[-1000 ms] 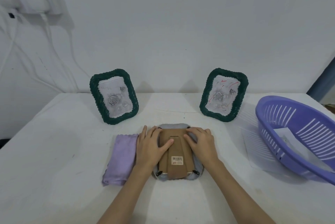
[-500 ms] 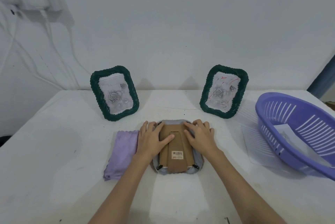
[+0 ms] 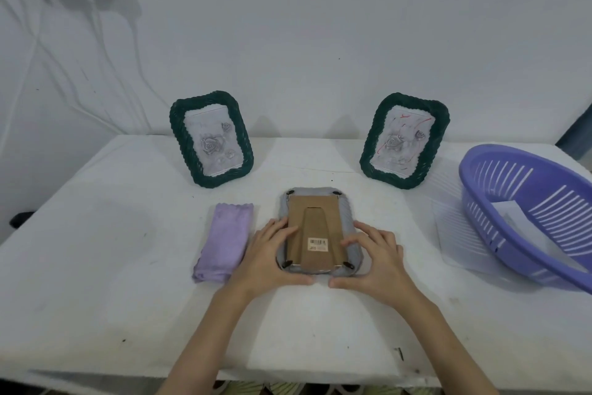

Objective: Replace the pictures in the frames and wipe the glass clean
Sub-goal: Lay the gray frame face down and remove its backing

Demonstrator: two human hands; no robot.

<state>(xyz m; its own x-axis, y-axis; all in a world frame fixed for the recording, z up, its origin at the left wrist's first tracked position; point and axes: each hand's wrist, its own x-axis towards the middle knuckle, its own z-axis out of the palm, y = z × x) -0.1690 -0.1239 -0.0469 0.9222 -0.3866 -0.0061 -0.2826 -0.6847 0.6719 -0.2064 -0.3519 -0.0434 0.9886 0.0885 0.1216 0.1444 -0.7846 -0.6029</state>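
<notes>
Cloth (image 3: 224, 242): folded on the desk (image 3: 96, 250) at 9 o'clock of the grey frame (image 3: 315, 231), which lies face down, centre.
Left hand (image 3: 272, 261): my fingers spread, cupping its left edge.
Right hand (image 3: 373, 261): cupping its right edge.
Risk: 4 black clips look shut; prying could crack the glass.

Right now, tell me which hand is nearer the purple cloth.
Left. The left hand sits right beside the purple cloth, on the face-down frame's near left corner. The right hand is on the frame's far side.

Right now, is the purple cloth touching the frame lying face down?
Apart. The head view shows bare white table between the purple cloth and the face-down frame.
</notes>
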